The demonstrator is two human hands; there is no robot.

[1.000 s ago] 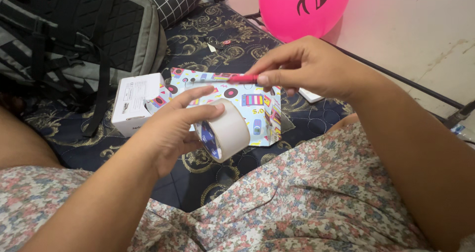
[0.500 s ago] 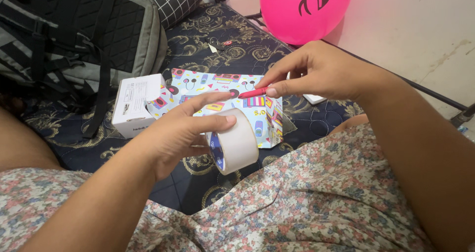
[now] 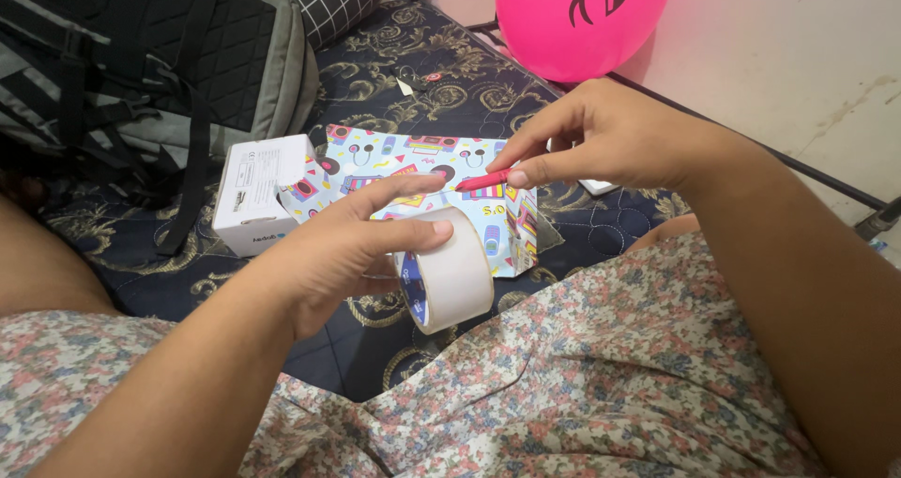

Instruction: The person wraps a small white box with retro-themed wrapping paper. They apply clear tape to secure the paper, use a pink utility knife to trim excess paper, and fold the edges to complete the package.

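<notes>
From the head camera, a roll of white tape [image 3: 450,272] was pinched by the left hand [image 3: 343,253] above the lap. A small red cutter [image 3: 481,180] was squeezed between right hand [image 3: 610,140] fingers, over a colourful wrapped box [image 3: 422,182].

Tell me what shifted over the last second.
The right hand lowered the small red tool toward the patterned box. The left hand carried the tape roll slightly down and right. Both grips are unchanged; the white box and balloon stayed put.
</notes>
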